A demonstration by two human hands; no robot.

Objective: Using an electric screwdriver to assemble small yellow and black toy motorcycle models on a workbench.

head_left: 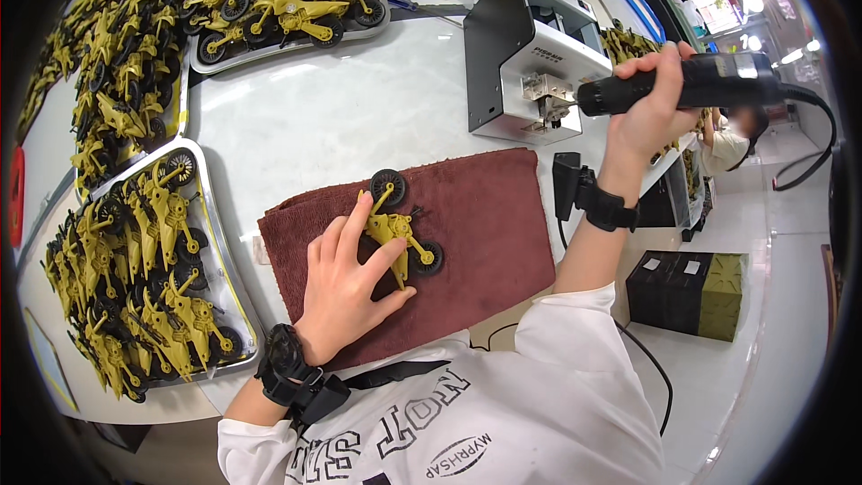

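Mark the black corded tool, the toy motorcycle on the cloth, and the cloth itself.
Black corded tool (718, 85), head view: on its cylindrical body.
Toy motorcycle (391, 230), head view: yellow body between its wheels.
Cloth (494, 224), head view: bare right part.

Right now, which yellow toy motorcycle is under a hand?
The one lying alone on the maroon towel: the toy motorcycle beneath the left hand's spread fingers. The others are massed in groups off the towel.

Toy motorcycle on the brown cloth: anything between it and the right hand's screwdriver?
The silver box seems to clip the direct line from the tip of the black screwdriver in the right hand to the toy motorcycle; past the box's lower corner, only tabletop and brown cloth.
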